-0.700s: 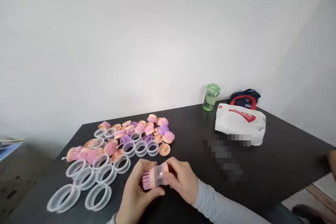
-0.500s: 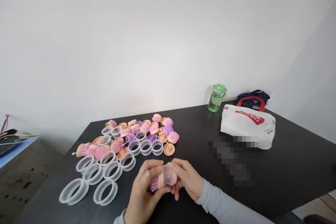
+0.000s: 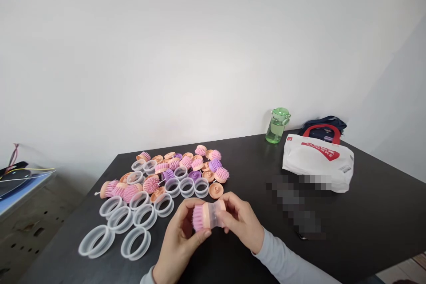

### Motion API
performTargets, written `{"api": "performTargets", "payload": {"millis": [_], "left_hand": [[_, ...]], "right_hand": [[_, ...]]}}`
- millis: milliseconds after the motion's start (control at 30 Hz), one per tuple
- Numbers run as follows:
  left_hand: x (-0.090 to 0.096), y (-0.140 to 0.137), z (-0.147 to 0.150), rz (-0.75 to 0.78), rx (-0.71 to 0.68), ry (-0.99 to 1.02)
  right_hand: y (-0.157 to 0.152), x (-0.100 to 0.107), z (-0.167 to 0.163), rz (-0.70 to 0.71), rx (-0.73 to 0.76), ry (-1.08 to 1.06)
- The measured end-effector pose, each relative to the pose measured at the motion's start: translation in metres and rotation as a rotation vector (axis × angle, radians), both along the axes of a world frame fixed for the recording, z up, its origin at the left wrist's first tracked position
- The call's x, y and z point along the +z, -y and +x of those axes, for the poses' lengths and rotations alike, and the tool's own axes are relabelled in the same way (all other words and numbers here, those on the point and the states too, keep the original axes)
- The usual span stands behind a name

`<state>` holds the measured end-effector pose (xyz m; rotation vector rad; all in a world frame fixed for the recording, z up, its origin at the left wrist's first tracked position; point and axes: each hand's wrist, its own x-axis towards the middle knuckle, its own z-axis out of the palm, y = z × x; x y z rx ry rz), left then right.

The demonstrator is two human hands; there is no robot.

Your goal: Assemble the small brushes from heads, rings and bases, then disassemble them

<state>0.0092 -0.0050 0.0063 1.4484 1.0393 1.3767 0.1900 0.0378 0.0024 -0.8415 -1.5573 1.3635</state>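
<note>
Between my hands is a small round brush [image 3: 207,216] with pink bristles, a peach base and a clear plastic ring around its middle. It lies sideways, bristles to the left. My left hand [image 3: 181,237] grips it at the bristle end, thumb below and fingers above. On its right end, my right hand [image 3: 242,220] pinches the ring and the peach cap. To the left lie several loose clear rings [image 3: 136,243]. Behind them is a spread of pink brush heads [image 3: 151,184], purple brush heads [image 3: 215,165] and peach caps [image 3: 216,191].
On the black table [image 3: 246,168], a green lidded jug [image 3: 278,125] stands near the wall. A white bag [image 3: 317,159] with red handles lies at the right, with a dark blue bag [image 3: 328,122] behind it. A blurred dark object [image 3: 296,208] lies nearer. Some equipment [image 3: 26,182] stands at far left.
My left fingers have shifted back, so more of the pink bristles shows. The brush is now more level, and both hands still hold it. The view has moved slightly.
</note>
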Motion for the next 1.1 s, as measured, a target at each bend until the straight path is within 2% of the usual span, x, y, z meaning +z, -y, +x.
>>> {"api": "performTargets", "payload": {"millis": [100,167,300,400,533,767,867,1100], "left_hand": [[0.0006,0.0008,-0.0029,0.139,-0.020,-0.107],[0.0002,0.0013,-0.0038,0.143,-0.038,-0.110],[-0.0004,0.0011,-0.0024,0.020,-0.075,0.026],[0.0006,0.0011,-0.0014,-0.036,-0.069,-0.042],[0.0016,0.0014,-0.0038,0.133,0.009,-0.211],[-0.0021,-0.0006,-0.0094,0.413,0.063,-0.448],[0.0002,-0.0006,-0.0088,0.503,0.046,-0.506],[0.0052,0.0008,-0.0087,0.597,-0.071,-0.550]], "right_hand": [[-0.0030,-0.0091,-0.0016,-0.165,0.067,-0.052],[-0.0040,-0.0119,-0.0026,-0.206,0.094,-0.114],[-0.0025,-0.0069,-0.0020,-0.131,0.088,-0.154],[-0.0016,-0.0026,-0.0005,-0.067,0.061,-0.097],[-0.0029,-0.0044,0.0007,-0.078,0.073,-0.063],[-0.0038,-0.0086,-0.0002,-0.122,0.095,-0.136],[-0.0038,-0.0086,-0.0008,-0.214,0.110,-0.125],[-0.0047,-0.0078,-0.0007,-0.583,0.267,-0.111]]}}
